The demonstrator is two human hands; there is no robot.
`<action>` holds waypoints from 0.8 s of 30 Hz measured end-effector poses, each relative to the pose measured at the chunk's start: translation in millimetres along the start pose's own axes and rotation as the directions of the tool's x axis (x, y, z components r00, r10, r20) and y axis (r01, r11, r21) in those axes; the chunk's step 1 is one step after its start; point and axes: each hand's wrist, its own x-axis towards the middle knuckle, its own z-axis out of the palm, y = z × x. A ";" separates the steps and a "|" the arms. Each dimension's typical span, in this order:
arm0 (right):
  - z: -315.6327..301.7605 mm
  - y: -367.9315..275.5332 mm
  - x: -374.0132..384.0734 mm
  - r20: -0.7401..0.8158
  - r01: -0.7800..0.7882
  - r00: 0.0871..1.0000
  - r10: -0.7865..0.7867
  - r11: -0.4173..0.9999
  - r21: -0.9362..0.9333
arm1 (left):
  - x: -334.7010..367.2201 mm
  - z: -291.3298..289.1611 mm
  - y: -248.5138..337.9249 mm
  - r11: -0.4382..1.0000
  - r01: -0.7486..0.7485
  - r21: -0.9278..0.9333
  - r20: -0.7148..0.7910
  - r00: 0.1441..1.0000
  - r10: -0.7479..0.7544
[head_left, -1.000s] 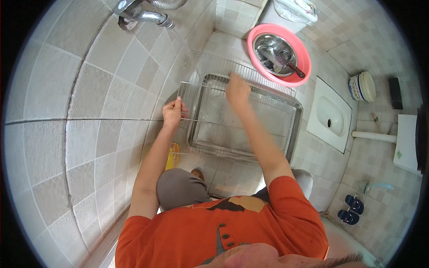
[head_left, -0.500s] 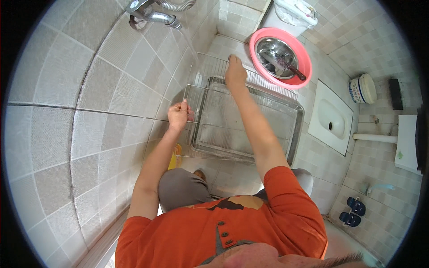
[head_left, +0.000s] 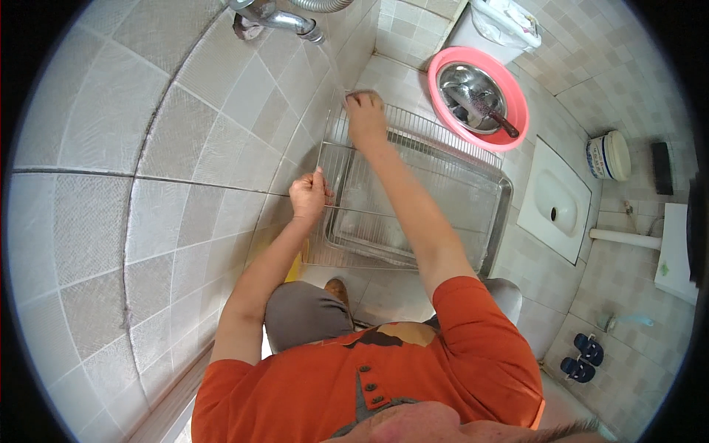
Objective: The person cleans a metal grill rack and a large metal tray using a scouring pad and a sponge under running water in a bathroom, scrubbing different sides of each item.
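A wire rack (head_left: pixel 422 133) with thin parallel bars lies over a shallow rectangular metal tray (head_left: pixel 505 203) on the floor. My left hand (head_left: pixel 310 196) is closed round the rack's left edge, thumb up. Farther off, my right hand (head_left: pixel 367 122) bends down over the rack's far left corner, close to the thin stream of water from the wall tap (head_left: pixel 299 26). Its fingers are curled. A small dark edge shows at them, but what they hold, if anything, is hidden.
Right of the rack's far side stands a pink basin (head_left: pixel 521 111) holding a steel bowl (head_left: pixel 473 74) and a dark-handled utensil (head_left: pixel 496 118). A white bin (head_left: pixel 491 33) is behind it. To the right lie a squat toilet (head_left: pixel 554 196), a white bucket (head_left: pixel 609 156) and dark slippers (head_left: pixel 587 347).
My right hand has moved left along the rack's far side toward the falling water. My left hand keeps its grip on the left edge. The whole view has shifted slightly.
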 end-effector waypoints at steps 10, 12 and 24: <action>-17.3 35.4 -7.0 0.240 -0.028 0.969 0.055 0.993 -0.117 | 0.2 -7.2 -13.1 0.980 -0.073 0.184 -0.044 0.996 0.082; -7.4 24.9 -10.6 0.125 0.161 0.981 -0.151 0.985 -0.068 | 0.2 -7.3 -12.5 0.993 -0.050 0.105 -0.097 0.994 0.060; -17.3 4.3 -49.2 0.619 -0.158 0.785 0.032 0.976 0.149 | -0.7 -13.8 -18.6 0.998 -0.023 0.059 -0.079 0.996 0.027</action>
